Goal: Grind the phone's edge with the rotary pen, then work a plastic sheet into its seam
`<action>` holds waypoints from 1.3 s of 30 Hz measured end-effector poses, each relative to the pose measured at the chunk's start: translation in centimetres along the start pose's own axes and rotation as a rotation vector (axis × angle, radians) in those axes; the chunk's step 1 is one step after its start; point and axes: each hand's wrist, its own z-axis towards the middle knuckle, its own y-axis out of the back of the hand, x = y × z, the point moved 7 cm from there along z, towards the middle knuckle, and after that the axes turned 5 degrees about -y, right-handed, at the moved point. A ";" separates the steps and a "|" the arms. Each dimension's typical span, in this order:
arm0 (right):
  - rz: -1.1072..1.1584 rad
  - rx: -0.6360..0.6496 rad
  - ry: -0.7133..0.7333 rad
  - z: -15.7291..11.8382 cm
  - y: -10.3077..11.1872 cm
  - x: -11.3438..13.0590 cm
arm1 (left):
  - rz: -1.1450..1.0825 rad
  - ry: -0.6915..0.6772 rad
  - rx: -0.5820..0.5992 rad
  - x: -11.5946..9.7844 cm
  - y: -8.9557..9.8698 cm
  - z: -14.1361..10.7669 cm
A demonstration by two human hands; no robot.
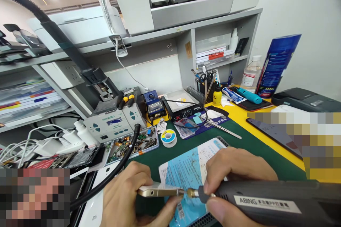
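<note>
My left hand (130, 191) grips a gold-edged smartphone (154, 190), held edge-on with its corner pointing right. In my right hand (234, 170) is a dark rotary tool (266, 198) labelled ABING, my fingers wrapped round its front end. The tool's brass-coloured collet (192, 193) and bit meet, or come very close to, the phone's corner; actual contact is too small to tell. Beneath both hands lies a blue and white printed sheet (181, 170) on the green mat (255, 149).
A tray of small circuit parts (142, 145) and a solder spool (168, 137) sit behind my hands. A black hose (125, 163) curves down from the grey soldering station (113, 126). Metal tweezers (226, 129) lie back right. A tablet (271, 134) lies at right.
</note>
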 end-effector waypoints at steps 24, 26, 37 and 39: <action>-0.037 0.036 0.051 0.2 0.1 0.0 | -0.008 0.013 0.014 0.3 -0.1 -0.4; -0.047 0.062 0.038 0.2 -0.2 -0.1 | -0.006 0.006 0.010 0.2 -0.2 -0.3; -0.063 0.091 0.012 -0.2 -0.3 -0.3 | 0.018 0.004 -0.009 0.0 0.1 0.1; -0.056 0.069 0.006 0.0 -0.1 -0.3 | 0.004 0.002 -0.007 -0.1 0.1 0.2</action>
